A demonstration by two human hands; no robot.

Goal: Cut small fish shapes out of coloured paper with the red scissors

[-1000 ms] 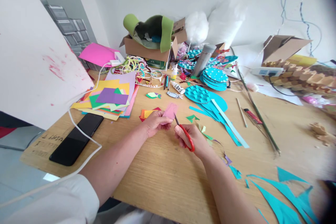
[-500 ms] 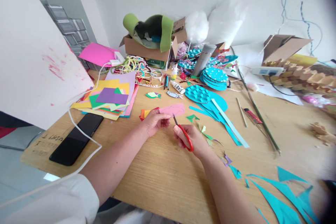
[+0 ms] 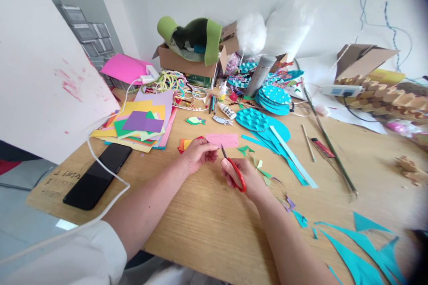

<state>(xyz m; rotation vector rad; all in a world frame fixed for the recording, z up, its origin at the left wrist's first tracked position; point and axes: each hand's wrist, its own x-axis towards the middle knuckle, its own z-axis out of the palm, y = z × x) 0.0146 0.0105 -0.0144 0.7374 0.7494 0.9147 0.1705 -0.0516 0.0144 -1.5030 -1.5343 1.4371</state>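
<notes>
Between its thumb and fingers my left hand (image 3: 199,156) pinches a strip of pink paper (image 3: 224,140), which has a faint drawn outline. My right hand (image 3: 247,179) is closed around the red-handled scissors (image 3: 239,175), and their dark blades point up and left at the paper's lower edge. Whether the blades touch the paper I cannot tell. Under and behind my left hand lie small orange and red papers (image 3: 186,144). Just beyond are a green paper fish (image 3: 195,120) and a white-and-grey paper fish (image 3: 221,120).
Stacked coloured paper (image 3: 143,122) and a black phone (image 3: 96,177) lie left, with a white cable (image 3: 110,167) crossing. A glue bottle (image 3: 228,111) and blue paper discs (image 3: 252,120) are beyond my hands. Green scraps (image 3: 245,149), a stick (image 3: 329,149) and blue offcuts (image 3: 357,249) lie right.
The pink paper has turned a little and shifted slightly right, so it now lies more level. Both hands and the scissors are almost where they were.
</notes>
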